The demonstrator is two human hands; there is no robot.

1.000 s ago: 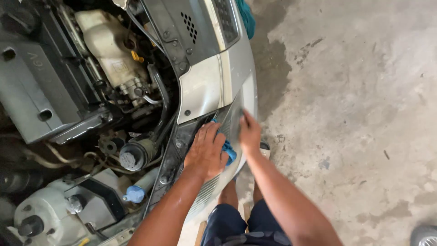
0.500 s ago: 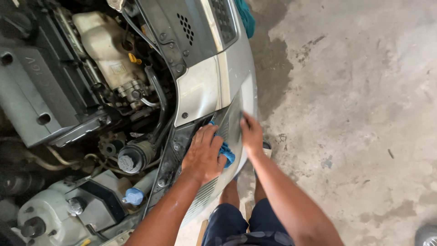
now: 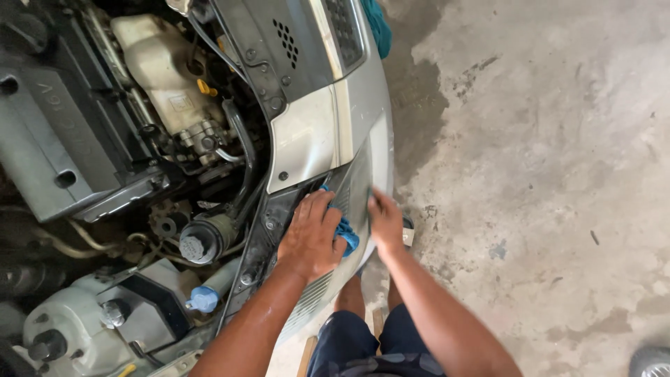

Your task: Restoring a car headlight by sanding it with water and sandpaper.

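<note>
My left hand [image 3: 310, 236] presses a blue cloth [image 3: 345, 234] against the headlight area at the front corner of a silver car. The cloth shows only at the fingertips and under the palm. My right hand [image 3: 384, 222] lies flat on the clear headlight lens [image 3: 357, 185] just right of the cloth, fingers together and a little blurred. Both forearms reach up from the bottom of the view. The lens sits below the silver front panel [image 3: 307, 143].
The open engine bay fills the left: a grey engine cover [image 3: 49, 139], a white reservoir [image 3: 157, 70], a black cap [image 3: 194, 246] and a blue cap [image 3: 204, 300]. A teal rag [image 3: 379, 24] hangs at the bumper top. Stained concrete floor [image 3: 544, 174] lies right.
My right hand has slid down and right along the headlight lens. My left hand stays on the blue cloth at almost the same place.
</note>
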